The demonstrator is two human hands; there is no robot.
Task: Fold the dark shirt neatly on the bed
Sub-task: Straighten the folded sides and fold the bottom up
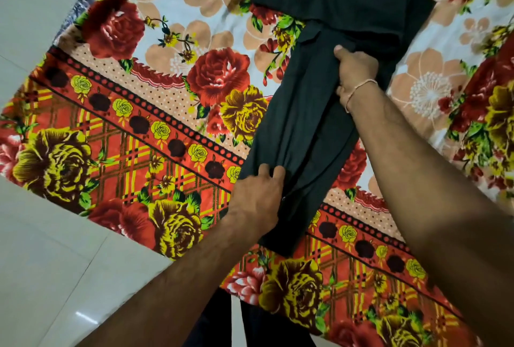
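The dark shirt [308,113] lies lengthwise on the flowered bed sheet [133,129], folded into a narrow strip near me and bunched wider at the far end, where a button shows. My left hand [258,196] grips a fold of the cloth at the shirt's near end, fingers curled into the fabric. My right hand [354,74], with a thin thread band on its wrist, holds the shirt's middle, its thumb on top and fingers tucked under a fold.
The bed's edge runs diagonally from the left to the lower right. Pale floor tiles [47,277] lie beyond it at the left and bottom. Bare sheet spreads on both sides of the shirt.
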